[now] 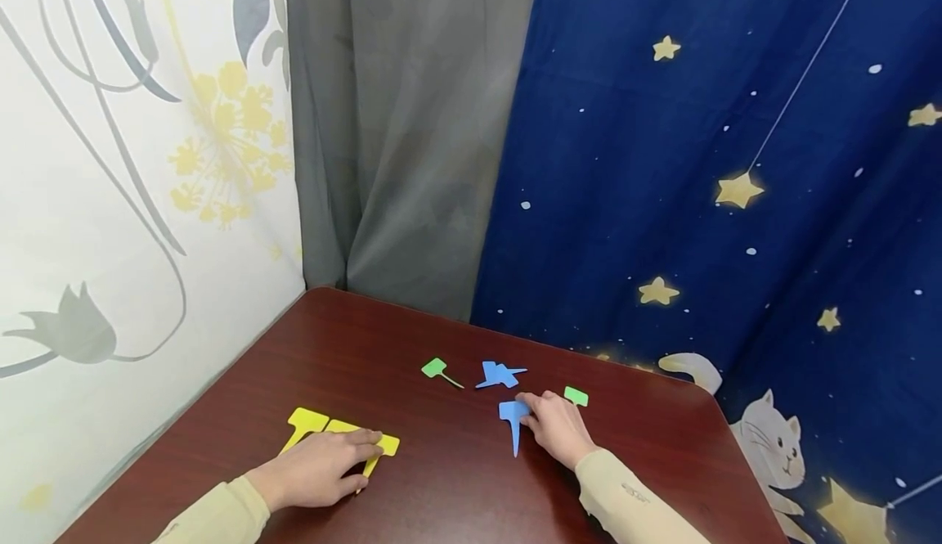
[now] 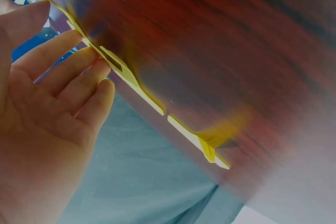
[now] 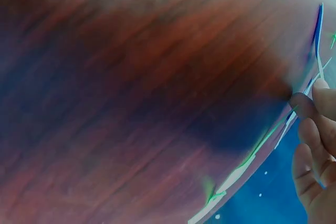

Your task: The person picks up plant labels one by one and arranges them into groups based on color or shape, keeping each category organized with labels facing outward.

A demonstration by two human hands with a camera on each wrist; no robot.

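Two yellow T-shaped plant labels lie side by side: the left label (image 1: pixel 307 420) and the right label (image 1: pixel 390 444). My left hand (image 1: pixel 316 466) rests over them, its fingertips on the right one's head and its thumb near the stem. In the left wrist view, the relaxed fingers touch one yellow label's edge (image 2: pixel 142 94). My right hand (image 1: pixel 557 428) pinches the right edge of a blue plant label (image 1: pixel 513 411) between thumb and index finger; its stem points toward me. In the right wrist view that blue label (image 3: pixel 318 35) stands out from the fingertips.
Behind the right hand, overlapping blue labels (image 1: pixel 500 375) lie on the dark red table (image 1: pixel 441 495). One green label (image 1: pixel 435 367) is to their left, another green label (image 1: pixel 576 396) to their right, partly hidden by the hand. Curtains (image 1: pixel 419 119) hang along the table's far edge.
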